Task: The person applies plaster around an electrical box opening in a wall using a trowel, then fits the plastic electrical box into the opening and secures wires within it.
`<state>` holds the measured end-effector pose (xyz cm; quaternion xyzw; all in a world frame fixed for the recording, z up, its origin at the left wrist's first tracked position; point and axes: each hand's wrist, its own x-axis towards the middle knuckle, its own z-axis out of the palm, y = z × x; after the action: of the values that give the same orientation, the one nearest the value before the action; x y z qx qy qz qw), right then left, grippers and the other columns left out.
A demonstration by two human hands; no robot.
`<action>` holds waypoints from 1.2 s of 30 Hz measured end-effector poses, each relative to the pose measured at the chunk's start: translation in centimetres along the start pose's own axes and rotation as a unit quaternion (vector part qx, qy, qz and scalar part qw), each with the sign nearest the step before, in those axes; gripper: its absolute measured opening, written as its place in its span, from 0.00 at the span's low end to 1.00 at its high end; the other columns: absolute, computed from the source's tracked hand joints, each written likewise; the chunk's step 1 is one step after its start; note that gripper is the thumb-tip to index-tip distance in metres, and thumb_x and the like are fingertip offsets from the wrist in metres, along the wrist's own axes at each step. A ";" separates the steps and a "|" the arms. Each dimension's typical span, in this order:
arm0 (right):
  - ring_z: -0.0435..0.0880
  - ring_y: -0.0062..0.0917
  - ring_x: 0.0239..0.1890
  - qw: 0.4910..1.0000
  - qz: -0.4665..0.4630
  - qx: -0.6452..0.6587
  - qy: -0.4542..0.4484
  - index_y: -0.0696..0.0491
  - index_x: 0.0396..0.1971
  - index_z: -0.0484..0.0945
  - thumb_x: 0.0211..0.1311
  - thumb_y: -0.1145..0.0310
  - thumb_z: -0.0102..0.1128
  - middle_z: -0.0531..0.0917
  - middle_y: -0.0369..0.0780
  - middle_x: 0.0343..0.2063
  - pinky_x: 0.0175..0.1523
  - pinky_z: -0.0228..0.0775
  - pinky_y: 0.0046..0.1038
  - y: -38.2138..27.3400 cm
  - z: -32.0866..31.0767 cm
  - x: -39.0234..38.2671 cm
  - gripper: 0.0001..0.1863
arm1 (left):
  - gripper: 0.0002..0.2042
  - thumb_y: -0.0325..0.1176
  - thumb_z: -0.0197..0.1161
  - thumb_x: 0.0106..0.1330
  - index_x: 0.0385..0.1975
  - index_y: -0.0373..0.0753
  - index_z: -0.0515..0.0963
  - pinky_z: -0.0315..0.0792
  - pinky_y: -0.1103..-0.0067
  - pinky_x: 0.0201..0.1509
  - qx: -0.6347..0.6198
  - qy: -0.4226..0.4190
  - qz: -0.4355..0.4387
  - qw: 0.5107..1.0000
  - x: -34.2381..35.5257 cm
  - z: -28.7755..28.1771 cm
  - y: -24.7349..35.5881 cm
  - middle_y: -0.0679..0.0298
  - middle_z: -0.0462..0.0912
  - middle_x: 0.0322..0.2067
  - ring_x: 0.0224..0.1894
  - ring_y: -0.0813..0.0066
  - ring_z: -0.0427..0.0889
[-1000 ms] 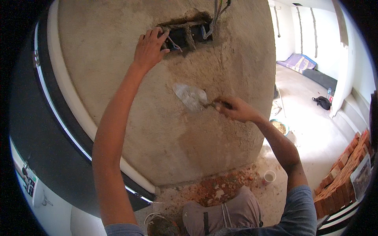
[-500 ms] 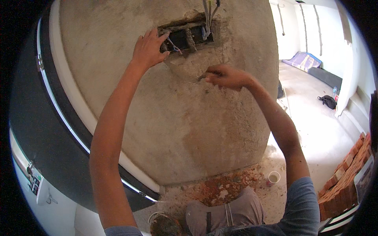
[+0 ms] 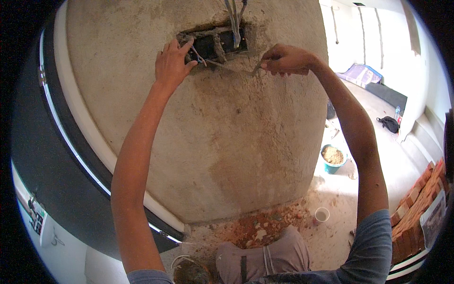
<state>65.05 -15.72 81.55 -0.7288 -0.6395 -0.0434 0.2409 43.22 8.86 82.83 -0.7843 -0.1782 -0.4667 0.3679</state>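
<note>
Two dark electrical boxes, the left box [image 3: 206, 48] and the right box [image 3: 229, 43], sit in a rough recess in the plastered wall [image 3: 213, 137], with a strip of mortar between them. My left hand [image 3: 171, 66] rests with its fingers apart at the left box's left edge, the thumb beside thin wires [image 3: 199, 57] that stick out of it. Grey cables [image 3: 234, 21] run down into the right box. My right hand [image 3: 289, 60] is closed on what looks like a small trowel [image 3: 257, 67]. Its thin grey blade lies along the wall just under the boxes.
A teal bucket [image 3: 332, 169] of sandy material and a white cup [image 3: 322, 216] stand on the floor at right. Bricks [image 3: 416, 215] are stacked at the far right. Another bucket [image 3: 191, 273] is low by my leg. A dark panel [image 3: 66, 170] borders the wall on the left.
My right hand has risen with the trowel, from lower on the wall to just below the boxes. My left hand stays at the left box. The view has shifted slightly.
</note>
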 end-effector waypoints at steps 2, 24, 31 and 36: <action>0.78 0.22 0.25 1.000 0.002 -0.014 0.008 0.58 0.47 0.78 0.64 0.52 0.56 0.80 0.38 0.24 0.30 0.73 0.27 0.6 -1.0 0.0 0.23 | 0.29 0.48 0.67 0.55 0.59 0.52 0.71 0.70 0.62 0.47 0.003 0.007 -0.001 1.000 0.0 -0.1 0.1 0.59 0.73 0.44 0.50 0.62 0.73; 0.79 0.27 0.24 0.990 0.020 -0.134 0.039 0.58 0.42 0.80 0.62 0.57 0.59 0.83 0.42 0.26 0.31 0.74 0.29 0.6 -3.4 -4.6 0.19 | 0.30 0.43 0.68 0.56 0.60 0.52 0.69 0.70 0.63 0.51 -0.022 -0.009 -0.048 0.999 -0.8 -0.4 1.0 0.58 0.73 0.46 0.52 0.61 0.72; 0.81 0.33 0.38 0.962 -0.026 -0.265 0.069 0.55 0.42 0.81 0.57 0.61 0.63 0.84 0.43 0.34 0.48 0.71 0.38 -2.1 1.7 -7.8 0.16 | 0.30 0.48 0.64 0.59 0.62 0.51 0.67 0.72 0.62 0.51 -0.087 0.069 -0.014 0.994 -1.2 1.4 -1.1 0.55 0.74 0.48 0.49 0.58 0.76; 0.83 0.36 0.35 0.987 -0.120 -0.105 -0.027 0.55 0.41 0.80 0.54 0.66 0.63 0.84 0.45 0.32 0.43 0.73 0.35 -6.9 16.3 -8.9 0.15 | 0.30 0.47 0.57 0.65 0.66 0.48 0.59 0.66 0.60 0.58 -0.144 0.058 0.000 0.988 -7.2 -2.1 -6.4 0.50 0.70 0.55 0.57 0.53 0.70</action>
<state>52.87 -16.72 65.98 -0.6691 -0.7202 -0.1194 0.1388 34.35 11.99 79.88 -0.8010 -0.0872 -0.5318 0.2606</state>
